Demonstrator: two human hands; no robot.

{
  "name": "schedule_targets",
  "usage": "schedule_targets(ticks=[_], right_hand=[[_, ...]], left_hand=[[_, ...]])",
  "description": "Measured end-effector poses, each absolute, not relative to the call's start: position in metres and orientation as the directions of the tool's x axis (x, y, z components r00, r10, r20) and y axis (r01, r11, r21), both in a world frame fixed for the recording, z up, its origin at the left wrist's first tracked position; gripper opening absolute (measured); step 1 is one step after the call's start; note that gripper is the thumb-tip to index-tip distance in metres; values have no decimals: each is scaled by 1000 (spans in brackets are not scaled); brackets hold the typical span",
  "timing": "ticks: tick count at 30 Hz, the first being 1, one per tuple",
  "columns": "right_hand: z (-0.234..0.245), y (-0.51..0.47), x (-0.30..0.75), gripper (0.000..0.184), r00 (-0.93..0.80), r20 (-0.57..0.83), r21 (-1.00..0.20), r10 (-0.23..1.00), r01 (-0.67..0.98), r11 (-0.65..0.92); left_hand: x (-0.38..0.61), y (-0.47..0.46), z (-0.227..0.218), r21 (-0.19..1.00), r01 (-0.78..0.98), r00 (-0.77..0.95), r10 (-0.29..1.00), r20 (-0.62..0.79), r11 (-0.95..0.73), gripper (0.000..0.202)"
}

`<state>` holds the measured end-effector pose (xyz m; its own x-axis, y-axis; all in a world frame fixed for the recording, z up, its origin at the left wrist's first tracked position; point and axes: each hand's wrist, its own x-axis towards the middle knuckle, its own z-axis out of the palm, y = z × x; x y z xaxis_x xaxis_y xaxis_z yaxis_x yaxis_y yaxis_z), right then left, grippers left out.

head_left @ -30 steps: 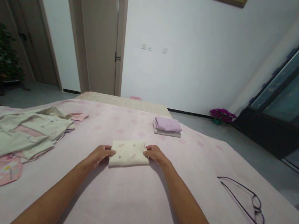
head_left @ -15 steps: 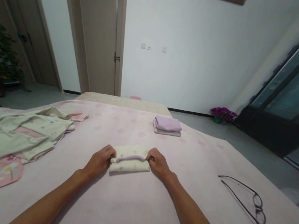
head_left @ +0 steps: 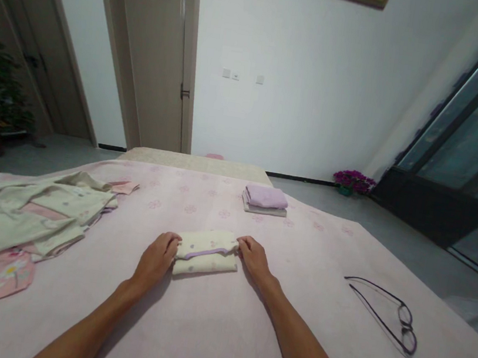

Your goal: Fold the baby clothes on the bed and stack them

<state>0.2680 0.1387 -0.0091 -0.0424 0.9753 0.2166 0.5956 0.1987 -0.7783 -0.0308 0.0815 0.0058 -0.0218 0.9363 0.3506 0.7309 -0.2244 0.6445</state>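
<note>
A cream garment [head_left: 204,263] with small printed spots lies folded into a flat rectangle before me, a lilac-edged flap running across its upper half. At its left end is my left hand [head_left: 157,257], fingers bent over the cloth edge and closed on it; the thumb is hidden. My right hand [head_left: 253,259] grips the upper right corner with its fingertips. Farther back sits a small stack of folded clothes, a lilac piece [head_left: 266,197] on top of a greyish one [head_left: 265,210].
Loose cream clothes [head_left: 61,207] are heaped at the left, with a pink flowered piece [head_left: 7,277] beneath them. Black-framed glasses [head_left: 405,327] rest open on the pink floral sheet [head_left: 199,333] at the right. Beyond stand a door and a white wall.
The lilac-edged flap has come down flatter onto the folded garment. My fingers have loosened from tight fists into a lighter grip at its ends. The view has shifted slightly.
</note>
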Motion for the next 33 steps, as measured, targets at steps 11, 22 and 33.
schedule_targets(ticks=[11,22,33], right_hand=[[-6,133,252,44,-11,54,-655,999,754,43],[-23,137,255,53,-13,155,-812,988,567,135],[5,102,226,71,-539,510,-187,671,692,698]], left_hand=[[-13,59,-1,283,750,435,769,469,-598,43],[-7,58,-8,302,772,383,788,482,-560,26],[-6,59,-11,288,770,379,772,511,-569,18]])
